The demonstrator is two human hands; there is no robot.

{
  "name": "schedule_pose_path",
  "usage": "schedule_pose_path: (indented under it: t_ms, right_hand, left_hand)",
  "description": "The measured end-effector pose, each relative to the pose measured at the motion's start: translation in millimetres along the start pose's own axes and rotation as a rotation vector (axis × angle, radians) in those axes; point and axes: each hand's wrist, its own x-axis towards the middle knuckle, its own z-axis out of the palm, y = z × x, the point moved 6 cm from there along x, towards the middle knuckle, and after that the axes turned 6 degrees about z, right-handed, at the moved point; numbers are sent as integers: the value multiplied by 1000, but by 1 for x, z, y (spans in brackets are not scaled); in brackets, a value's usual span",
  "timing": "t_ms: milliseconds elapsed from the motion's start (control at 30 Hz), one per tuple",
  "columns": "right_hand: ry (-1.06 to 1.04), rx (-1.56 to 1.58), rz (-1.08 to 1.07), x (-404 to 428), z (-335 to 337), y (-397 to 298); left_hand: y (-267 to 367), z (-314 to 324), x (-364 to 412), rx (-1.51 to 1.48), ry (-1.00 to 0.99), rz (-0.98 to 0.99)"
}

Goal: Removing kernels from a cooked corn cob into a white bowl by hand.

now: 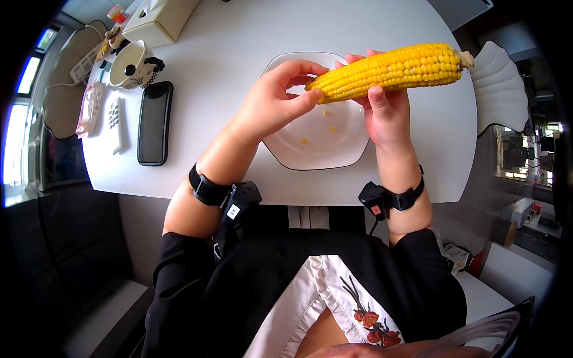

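A yellow ear of corn (394,69) is held sideways above a white plate (309,159) with a dark rim line. My right hand (386,107) grips it from below around its middle, the thumb on the near side. The pale stalk end points right. At the tip on the left, my left hand (282,96) has its thumb and forefinger around the end, touching the kernels. A few loose corn kernels (332,129) lie on the plate below. Part of the plate is hidden behind my hands and the corn.
On the left of the white table (210,134) lie a black smartphone (155,125), a white remote control (115,125) and a pink-and-white packet (90,107). Behind them stand a patterned bowl (134,67) and a tissue box (156,24). Chairs flank the table.
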Motion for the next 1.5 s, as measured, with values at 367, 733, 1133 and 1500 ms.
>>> schedule_pose_path:
  t_ms: [367, 733, 1133, 1500]
  right_hand:
    - [-27, -80, 1, 1, -1, -2]
    - [-51, -169, -19, 1, 1, 3]
    - [-96, -18, -2, 2, 6, 8]
    - [-130, -128, -61, 3, 6, 10]
  left_hand:
    - [-3, 4, -1, -241, -48, -99]
    - [-6, 3, 0, -143, -36, -104]
    - [-11, -1, 0, 4, 48, -101]
    - [-9, -1, 0, 118, 48, -116]
